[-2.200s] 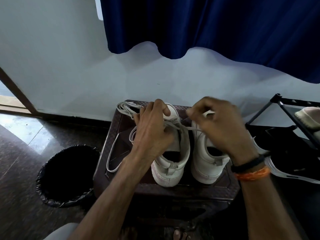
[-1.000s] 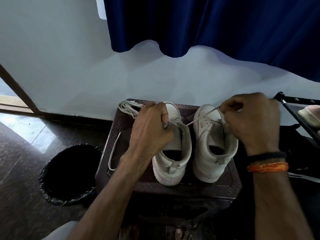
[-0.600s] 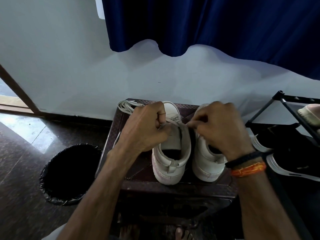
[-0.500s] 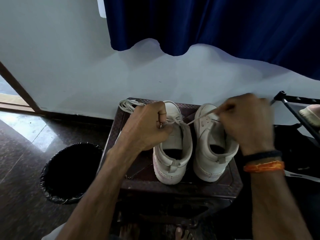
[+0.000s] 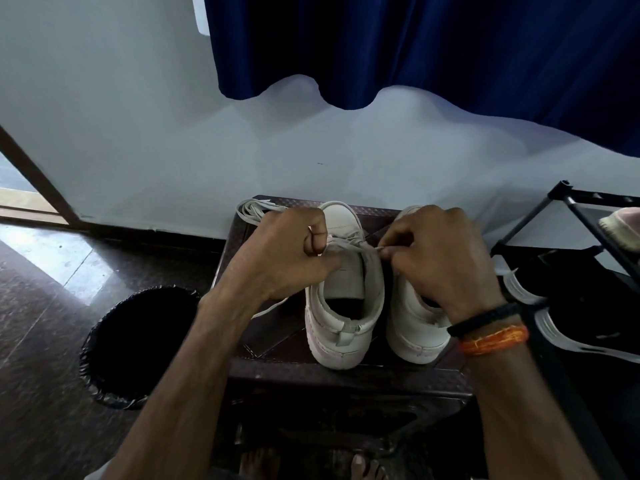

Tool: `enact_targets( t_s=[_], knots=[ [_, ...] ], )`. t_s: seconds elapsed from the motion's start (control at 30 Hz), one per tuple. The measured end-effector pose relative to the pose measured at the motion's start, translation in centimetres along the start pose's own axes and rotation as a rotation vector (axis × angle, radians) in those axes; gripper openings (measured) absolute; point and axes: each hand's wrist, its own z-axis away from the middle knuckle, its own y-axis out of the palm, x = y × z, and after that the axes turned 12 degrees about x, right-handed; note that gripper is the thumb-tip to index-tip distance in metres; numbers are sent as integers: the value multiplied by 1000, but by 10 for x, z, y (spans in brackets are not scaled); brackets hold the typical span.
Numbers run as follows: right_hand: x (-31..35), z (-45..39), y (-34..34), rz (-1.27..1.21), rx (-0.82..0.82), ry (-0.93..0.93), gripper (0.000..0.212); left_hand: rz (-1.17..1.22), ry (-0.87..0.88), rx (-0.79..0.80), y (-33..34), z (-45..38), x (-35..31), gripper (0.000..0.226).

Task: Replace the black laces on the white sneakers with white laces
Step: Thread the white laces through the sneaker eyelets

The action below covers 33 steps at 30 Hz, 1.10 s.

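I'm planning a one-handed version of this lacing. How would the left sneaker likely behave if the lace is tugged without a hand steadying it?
The left sneaker looks light, with a soft collar, so it would probably slide or tip on the stool. The white lace, pinched by the right hand, seems floppy and likely gives no support. The left hand probably braces the sneaker.

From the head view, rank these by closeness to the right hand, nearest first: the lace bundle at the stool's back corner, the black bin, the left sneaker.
Measured from the right hand:
1. Left sneaker, right beside it; the hand pinches the lace over it.
2. Lace bundle, across the stool at its far left corner.
3. Black bin, on the floor left of the stool.
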Motion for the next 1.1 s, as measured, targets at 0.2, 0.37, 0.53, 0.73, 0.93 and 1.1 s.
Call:
enact_targets(
  t_s=[0.2,0.37,0.53,0.73,0.93,1.1],
  knots=[
    [-7,0,-7,-99,-85,8,8,59,-10,28,0,1,-1,24],
    [-7,2,-20,-486,-234,-1,16,86,59,31,-1,0,0,23],
    [8,1,-12,-726,-174,27,45,219,216,-27,2,0,-16,16],
    [27,2,-1,-1100,-32,31,47,232,372,-48,13,-1,-28,10],
    [32,-1,4,-1171,25,45,41,255,423,-112,16,-2,-26,3],
    [26,2,-6,-1025,71,-128,35,327,411,-146,12,0,-26,4]
  ],
)
